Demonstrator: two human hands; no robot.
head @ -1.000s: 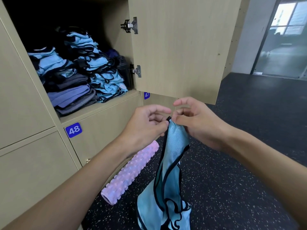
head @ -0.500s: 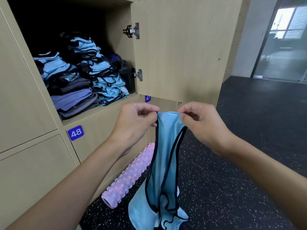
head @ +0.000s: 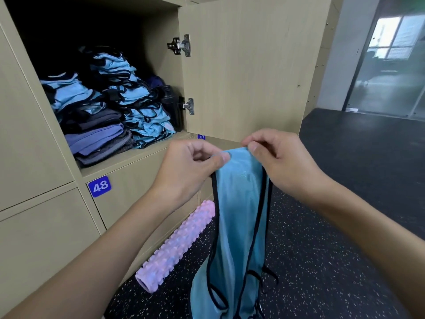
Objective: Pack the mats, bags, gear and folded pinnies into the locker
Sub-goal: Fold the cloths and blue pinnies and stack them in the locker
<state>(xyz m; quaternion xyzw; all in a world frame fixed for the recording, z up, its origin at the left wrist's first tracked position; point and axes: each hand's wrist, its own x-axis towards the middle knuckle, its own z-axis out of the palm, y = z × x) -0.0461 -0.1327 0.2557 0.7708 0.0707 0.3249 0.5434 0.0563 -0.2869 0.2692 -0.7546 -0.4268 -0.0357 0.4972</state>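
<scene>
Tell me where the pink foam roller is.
Head view: the pink foam roller lies on the floor by the lockers, below the left hand, left of the pinny.

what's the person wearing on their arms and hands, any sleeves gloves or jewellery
The left hand and right hand are gloveless, with no rings, and both forearms are bare to the frame edge: no sleeves, watch or wristbands. Thumbnails are short and unpainted.
</scene>
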